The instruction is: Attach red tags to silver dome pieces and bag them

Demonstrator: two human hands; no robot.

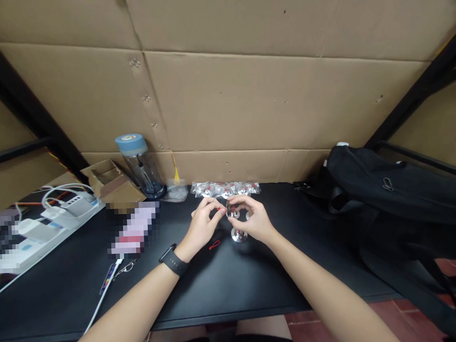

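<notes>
My right hand (255,219) holds a small shiny metal disc (228,208) by its edge, turned almost edge-on, between thumb and fingers. Beside it, the fingertips of my left hand (204,222) are pinched on a bit of red cord (219,209), close against the disc. Whether the cord passes through the disc is too small to tell. Below the hands, another round metal piece (239,235) with a red spot lies on the black tabletop (224,286). A red cord loop (214,245) lies to its left. More round metal pieces are partly hidden behind my right hand.
Several metal pieces in clear plastic bags (225,189) line the cardboard wall. At left are a blue-lidded bottle (140,166), an open cardboard box (114,187), a blurred phone (135,229) with a white cable, and a power strip (46,232). A black backpack (401,200) occupies the right.
</notes>
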